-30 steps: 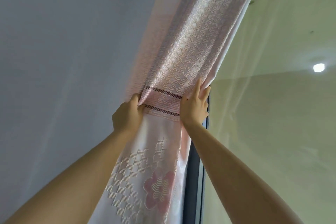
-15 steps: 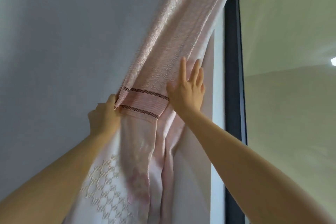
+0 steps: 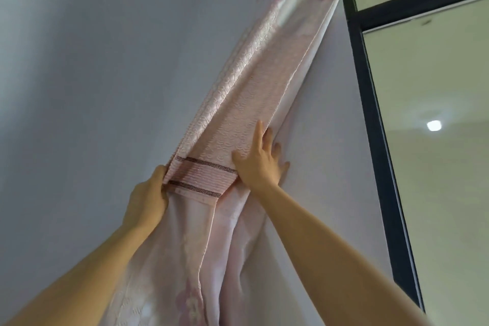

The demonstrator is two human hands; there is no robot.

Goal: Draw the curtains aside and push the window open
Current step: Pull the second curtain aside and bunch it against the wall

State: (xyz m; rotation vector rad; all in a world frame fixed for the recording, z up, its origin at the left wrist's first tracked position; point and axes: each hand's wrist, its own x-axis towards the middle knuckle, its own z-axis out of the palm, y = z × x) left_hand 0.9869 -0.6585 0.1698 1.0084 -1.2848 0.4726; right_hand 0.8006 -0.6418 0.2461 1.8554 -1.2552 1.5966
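The curtain (image 3: pixel 246 119) is gathered left of the window (image 3: pixel 434 140), against the wall. Its striped band (image 3: pixel 201 180) is pinched in the closed left hand (image 3: pixel 148 198); the right hand (image 3: pixel 260 161) is pressed flat, empty. Folds should be kept bunched clear of the frame (image 3: pixel 375 114).

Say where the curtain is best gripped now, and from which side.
At the tieback band, where the curtain is bunched narrowest. Come from its left edge, as the left hand does; the right hand lies flat against the other edge, not gripping.
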